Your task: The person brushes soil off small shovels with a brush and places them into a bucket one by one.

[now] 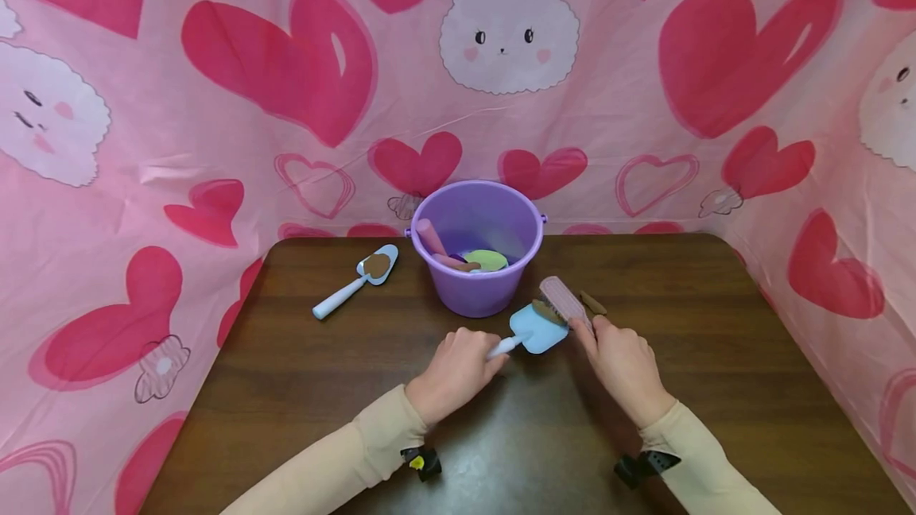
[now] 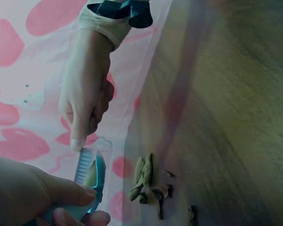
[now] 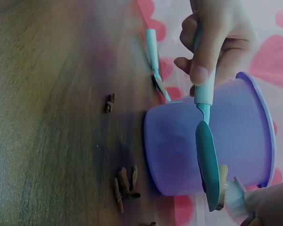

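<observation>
My left hand grips the pale handle of a light-blue toy shovel, held above the table in front of the bucket. A brown piece lies on the shovel's blade. In my right hand is a pink hairbrush, its bristles facing the brown piece at the blade's edge. Several brown pieces lie on the table below, seen in the left wrist view; the right wrist view shows brown pieces beside the purple bucket too.
The purple bucket stands at the back middle, with a pink-handled item and a green item inside. To its left lies a small trowel bearing a brown lump. Heart-patterned cloth surrounds the table's back and sides.
</observation>
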`<state>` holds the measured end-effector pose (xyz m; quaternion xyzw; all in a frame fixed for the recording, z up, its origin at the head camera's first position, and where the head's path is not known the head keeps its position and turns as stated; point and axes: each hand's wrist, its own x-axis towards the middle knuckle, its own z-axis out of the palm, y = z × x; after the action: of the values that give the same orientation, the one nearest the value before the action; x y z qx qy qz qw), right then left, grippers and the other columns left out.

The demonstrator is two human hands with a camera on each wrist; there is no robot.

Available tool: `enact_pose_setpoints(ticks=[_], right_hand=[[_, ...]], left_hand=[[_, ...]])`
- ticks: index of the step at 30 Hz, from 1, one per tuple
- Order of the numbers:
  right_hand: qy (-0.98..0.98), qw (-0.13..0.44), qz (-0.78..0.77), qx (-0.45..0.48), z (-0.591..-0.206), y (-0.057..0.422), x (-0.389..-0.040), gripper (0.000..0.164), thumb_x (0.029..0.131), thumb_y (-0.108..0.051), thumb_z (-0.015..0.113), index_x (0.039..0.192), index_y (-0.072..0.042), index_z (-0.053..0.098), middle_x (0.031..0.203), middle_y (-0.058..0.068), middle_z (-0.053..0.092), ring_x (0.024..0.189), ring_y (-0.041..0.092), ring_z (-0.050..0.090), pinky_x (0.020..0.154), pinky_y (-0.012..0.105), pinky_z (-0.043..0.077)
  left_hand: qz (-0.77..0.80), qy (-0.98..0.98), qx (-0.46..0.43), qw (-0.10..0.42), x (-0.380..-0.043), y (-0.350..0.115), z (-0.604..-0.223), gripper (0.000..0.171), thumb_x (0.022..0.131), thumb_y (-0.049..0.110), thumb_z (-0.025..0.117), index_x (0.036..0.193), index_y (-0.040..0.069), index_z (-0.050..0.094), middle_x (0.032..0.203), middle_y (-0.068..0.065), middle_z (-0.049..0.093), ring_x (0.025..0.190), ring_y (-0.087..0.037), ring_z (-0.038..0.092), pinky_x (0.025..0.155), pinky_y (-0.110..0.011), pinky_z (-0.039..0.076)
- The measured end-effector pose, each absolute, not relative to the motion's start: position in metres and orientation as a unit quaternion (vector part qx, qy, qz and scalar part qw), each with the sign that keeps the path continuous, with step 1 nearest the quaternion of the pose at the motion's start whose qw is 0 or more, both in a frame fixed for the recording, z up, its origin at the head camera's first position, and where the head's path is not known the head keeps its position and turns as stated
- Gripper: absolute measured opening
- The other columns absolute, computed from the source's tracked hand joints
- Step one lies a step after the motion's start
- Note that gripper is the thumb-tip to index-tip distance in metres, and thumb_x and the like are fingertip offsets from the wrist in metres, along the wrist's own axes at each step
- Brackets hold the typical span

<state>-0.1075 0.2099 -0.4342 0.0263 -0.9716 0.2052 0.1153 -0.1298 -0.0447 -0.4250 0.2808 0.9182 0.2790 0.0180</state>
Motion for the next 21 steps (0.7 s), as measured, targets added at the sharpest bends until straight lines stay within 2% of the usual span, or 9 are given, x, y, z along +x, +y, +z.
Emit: enact_pose_setpoints(ticks=[10, 15, 21], right_hand=[[-0.97, 0.124, 0.186, 0.097, -0.438, 0.201, -0.105, 0.038, 0.098, -0.032, 0.072, 0.076, -0.011, 0.049, 0.054, -0.001, 0.036, 0.045, 0.019, 0.04, 0.044, 0.035, 0.032], [-0.972, 0.133, 0.177, 0.074, -0.438, 0.207, -0.106, 0.039, 0.099, -0.033, 0.07, 0.076, -0.011, 0.048, 0.053, 0.001, 0.035, 0.045, 0.022, 0.041, 0.044, 0.037, 0.033], [-0.973, 0.128, 0.187, 0.052, -0.431, 0.216, -0.111, 0.038, 0.103, -0.033, 0.065, 0.078, -0.007, 0.053, 0.054, 0.001, 0.038, 0.046, 0.02, 0.04, 0.044, 0.035, 0.033]], left_hand=[[0.292, 0.917, 0.27, 0.033, -0.134, -0.043, -0.424, 0.017, 0.095, 0.019, 0.077, 0.082, 0.01, 0.071, 0.061, 0.007, 0.05, 0.054, -0.008, 0.049, 0.052, -0.023, 0.043], [0.295, 0.915, 0.272, 0.033, -0.134, -0.043, -0.424, 0.022, 0.095, 0.019, 0.077, 0.076, 0.013, 0.068, 0.06, 0.008, 0.05, 0.053, -0.008, 0.049, 0.051, -0.023, 0.042], [0.296, 0.915, 0.271, 0.04, -0.134, -0.043, -0.427, 0.024, 0.095, 0.018, 0.077, 0.074, 0.015, 0.066, 0.059, 0.008, 0.049, 0.053, -0.008, 0.049, 0.051, -0.023, 0.042]])
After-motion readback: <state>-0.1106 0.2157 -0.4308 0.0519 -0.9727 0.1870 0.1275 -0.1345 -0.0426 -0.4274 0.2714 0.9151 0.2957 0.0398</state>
